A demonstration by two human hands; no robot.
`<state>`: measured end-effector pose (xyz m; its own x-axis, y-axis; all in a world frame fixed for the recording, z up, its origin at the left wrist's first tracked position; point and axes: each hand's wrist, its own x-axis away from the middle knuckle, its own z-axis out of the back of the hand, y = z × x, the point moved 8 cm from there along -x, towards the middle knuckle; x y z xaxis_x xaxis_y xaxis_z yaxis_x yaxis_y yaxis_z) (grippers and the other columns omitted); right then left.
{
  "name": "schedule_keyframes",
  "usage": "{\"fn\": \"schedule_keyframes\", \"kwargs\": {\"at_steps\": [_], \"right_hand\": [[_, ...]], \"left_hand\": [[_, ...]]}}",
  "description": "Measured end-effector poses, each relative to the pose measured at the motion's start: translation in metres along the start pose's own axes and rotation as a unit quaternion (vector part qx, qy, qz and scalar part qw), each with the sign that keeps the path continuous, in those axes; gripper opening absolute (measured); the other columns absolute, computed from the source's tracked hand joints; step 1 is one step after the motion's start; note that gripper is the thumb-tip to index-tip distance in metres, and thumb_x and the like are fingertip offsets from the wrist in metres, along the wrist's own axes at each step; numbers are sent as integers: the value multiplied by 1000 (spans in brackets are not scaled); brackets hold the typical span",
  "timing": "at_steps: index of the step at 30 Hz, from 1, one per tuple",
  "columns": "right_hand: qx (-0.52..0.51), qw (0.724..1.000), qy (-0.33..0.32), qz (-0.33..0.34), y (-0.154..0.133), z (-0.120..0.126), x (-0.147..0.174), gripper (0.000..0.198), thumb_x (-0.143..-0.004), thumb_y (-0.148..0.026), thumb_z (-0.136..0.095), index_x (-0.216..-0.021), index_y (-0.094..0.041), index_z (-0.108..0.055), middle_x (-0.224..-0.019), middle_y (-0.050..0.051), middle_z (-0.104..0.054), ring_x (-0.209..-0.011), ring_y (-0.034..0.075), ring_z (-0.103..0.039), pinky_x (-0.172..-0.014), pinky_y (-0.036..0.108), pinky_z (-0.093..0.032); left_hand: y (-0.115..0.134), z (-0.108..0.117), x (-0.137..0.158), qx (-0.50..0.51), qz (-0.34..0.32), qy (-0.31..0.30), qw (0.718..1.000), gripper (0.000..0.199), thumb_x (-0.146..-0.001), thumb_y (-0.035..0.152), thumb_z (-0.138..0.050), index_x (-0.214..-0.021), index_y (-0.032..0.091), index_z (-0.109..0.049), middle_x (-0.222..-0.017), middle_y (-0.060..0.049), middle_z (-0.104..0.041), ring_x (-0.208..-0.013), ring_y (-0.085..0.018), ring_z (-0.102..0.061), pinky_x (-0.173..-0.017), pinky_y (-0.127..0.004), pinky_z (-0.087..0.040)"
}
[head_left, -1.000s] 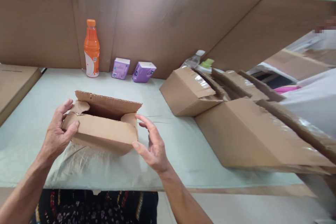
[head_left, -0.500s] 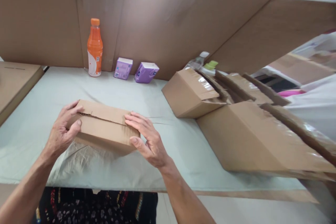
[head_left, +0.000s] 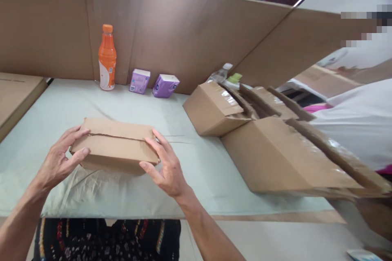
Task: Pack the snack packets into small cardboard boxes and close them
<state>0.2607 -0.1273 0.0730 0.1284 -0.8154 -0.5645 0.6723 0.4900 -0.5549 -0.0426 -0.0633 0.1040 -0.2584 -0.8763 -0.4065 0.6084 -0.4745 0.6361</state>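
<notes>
A small brown cardboard box sits on the light green tablecloth, its top flaps closed along a seam that gapes slightly. My left hand grips its left end, fingers over the top edge and thumb at the near corner. At the other end, my right hand holds the box with its fingers on the right edge and the thumb in front of the near side. Clear crinkled plastic lies in front of the box.
An orange drink bottle and two purple tissue packs stand along the cardboard wall. Open cardboard boxes are at right, with a clear bottle behind them. A flat carton lies at left.
My fingers have shifted slightly on the box, the right thumb now lower at its near edge. The top flaps lie flatter. The view has turned a little to the right.
</notes>
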Motion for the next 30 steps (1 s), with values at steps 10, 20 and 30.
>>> {"fn": "schedule_keyframes", "kwargs": {"at_steps": [10, 20, 30], "right_hand": [[-63, 996, -68, -21, 34, 0, -35, 59, -102, -55, -63, -157, -34, -57, -170, 9, -47, -157, 32, -45, -126, 57, -45], [-77, 995, 15, -68, 45, 26, -19, 55, -101, -59, -63, -146, -28, -66, -163, 14, -55, -152, 36, -51, -123, 61, -46], [-111, 992, 10, -62, 49, 13, -27, 57, -99, -62, -64, -146, -29, -67, -164, 12, -55, -153, 35, -51, -123, 59, -47]], "left_hand": [[11, -1, 7, -55, -27, -1, 998, 54, -95, 60, -67, -137, 28, -70, -144, -14, -66, -125, -35, -70, -98, -49, -65], [42, -31, 16, -61, -80, -53, 994, 50, -98, 48, -65, -143, 27, -63, -134, -14, -65, -91, -26, -77, -77, -43, -69], [37, -16, 15, -30, -60, -83, 994, 47, -95, 45, -70, -139, 33, -64, -128, -8, -66, -86, -22, -77, -77, -36, -68]]}}
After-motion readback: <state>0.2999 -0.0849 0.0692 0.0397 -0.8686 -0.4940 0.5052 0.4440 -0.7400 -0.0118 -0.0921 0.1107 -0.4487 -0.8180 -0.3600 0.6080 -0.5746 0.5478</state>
